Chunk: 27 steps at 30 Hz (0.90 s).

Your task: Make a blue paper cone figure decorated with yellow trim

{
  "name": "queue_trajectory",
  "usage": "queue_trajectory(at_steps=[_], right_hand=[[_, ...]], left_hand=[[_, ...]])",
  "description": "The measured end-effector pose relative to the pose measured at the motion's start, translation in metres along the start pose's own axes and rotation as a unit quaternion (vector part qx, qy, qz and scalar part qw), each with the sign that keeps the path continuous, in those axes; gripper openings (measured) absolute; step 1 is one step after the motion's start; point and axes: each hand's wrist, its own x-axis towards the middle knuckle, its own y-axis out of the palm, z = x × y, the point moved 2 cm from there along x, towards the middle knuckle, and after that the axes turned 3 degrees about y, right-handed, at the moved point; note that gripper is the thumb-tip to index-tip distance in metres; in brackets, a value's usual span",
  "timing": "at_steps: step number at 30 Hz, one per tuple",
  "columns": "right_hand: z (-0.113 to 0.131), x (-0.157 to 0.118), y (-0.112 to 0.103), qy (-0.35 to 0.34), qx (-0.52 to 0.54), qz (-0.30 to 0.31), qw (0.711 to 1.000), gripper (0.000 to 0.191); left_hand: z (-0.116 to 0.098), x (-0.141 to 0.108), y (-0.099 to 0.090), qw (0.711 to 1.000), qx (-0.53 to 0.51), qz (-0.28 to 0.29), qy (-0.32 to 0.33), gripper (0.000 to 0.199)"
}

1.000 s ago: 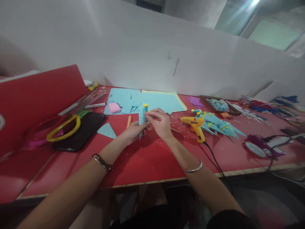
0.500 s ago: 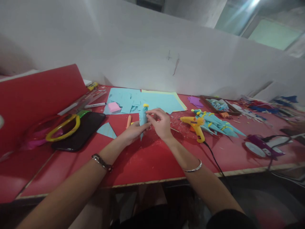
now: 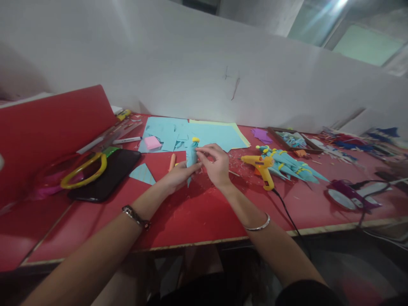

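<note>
A light-blue paper cone figure (image 3: 191, 155) with a yellow tip stands upright over the table, its point downward. My left hand (image 3: 180, 176) is closed around its lower part. Fingers pinched, my right hand (image 3: 216, 162) touches the figure's right side near the top; whether a small piece is between those fingertips is too small to make out. A yellow hot glue gun (image 3: 262, 168) lies to the right of my right hand. Beyond it is a pile of similar blue paper cones (image 3: 287, 163) with yellow trim.
Blue paper sheets (image 3: 219, 134) lie behind my hands, with a pink sticky-note pad (image 3: 152, 143) on them. At left are a black phone (image 3: 117, 178) and a yellow ring-shaped handle (image 3: 87, 175). A tray (image 3: 312, 147) of paper bits and a purple device (image 3: 355, 196) sit at right.
Almost nothing differs. My right hand has shifted very slightly at the cone figure's side, while my left hand keeps its hold.
</note>
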Motion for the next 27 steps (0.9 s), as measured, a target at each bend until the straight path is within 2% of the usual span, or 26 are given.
queue_trajectory(at_steps=[10, 19, 27], right_hand=[[-0.0012, -0.0011, 0.0012, -0.008, 0.013, -0.01, 1.0, 0.013], [0.0005, 0.0, 0.0013, -0.052, -0.014, -0.008, 0.999, 0.009], [-0.0006, 0.0008, 0.0018, -0.041, 0.014, 0.002, 0.999, 0.008]], left_hand=[[-0.003, -0.002, 0.0023, 1.0, -0.012, 0.005, -0.009, 0.028], [0.0008, 0.0002, -0.0004, 1.0, -0.022, 0.021, -0.004, 0.027], [-0.0012, 0.0003, 0.0009, 1.0, -0.009, 0.02, 0.011, 0.029]])
